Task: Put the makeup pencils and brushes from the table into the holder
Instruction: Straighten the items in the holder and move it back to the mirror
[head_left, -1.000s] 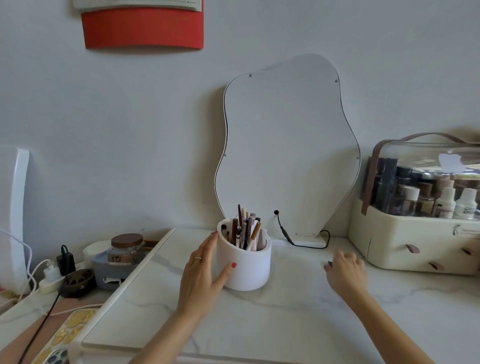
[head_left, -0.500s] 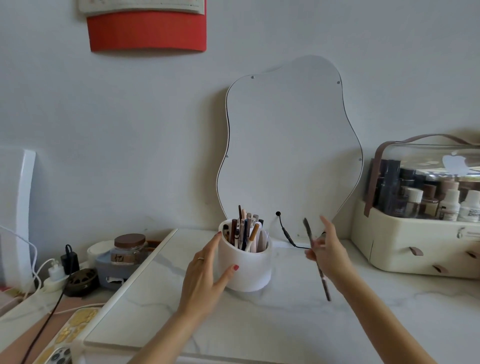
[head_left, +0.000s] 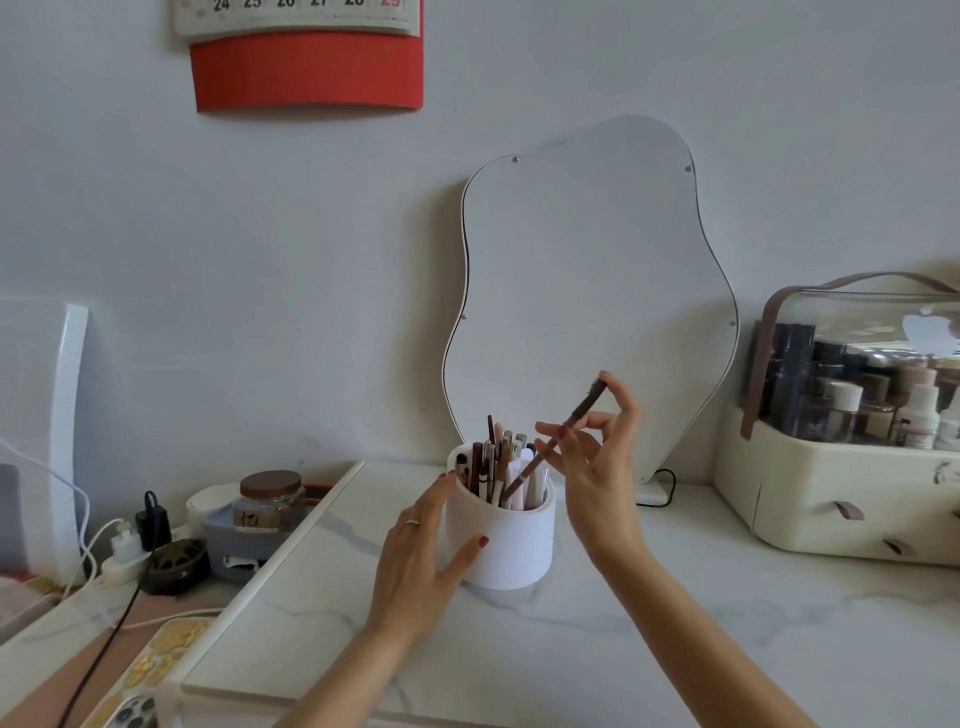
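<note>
A white round holder (head_left: 506, 540) stands on the marble table (head_left: 675, 623), with several pencils and brushes (head_left: 496, 462) upright inside it. My left hand (head_left: 421, 561) cups the holder's left side, thumb on its front wall. My right hand (head_left: 602, 467) is just right of the holder and pinches a brown makeup pencil (head_left: 558, 439) with a spoolie tip. The pencil slants, spoolie end up to the right, its lower end inside the holder's mouth among the others.
A wavy-edged mirror (head_left: 592, 291) leans on the wall behind the holder, its cable trailing at the base. A cream cosmetics organiser (head_left: 841, 493) with bottles stands at the right. Left of the table sit a glass jar (head_left: 270, 499), chargers and a phone (head_left: 130, 712).
My right hand picked a brown pencil up off the table at the right, carried it left and up, and tilted it so its lower end entered the holder. My left hand stayed on the holder.
</note>
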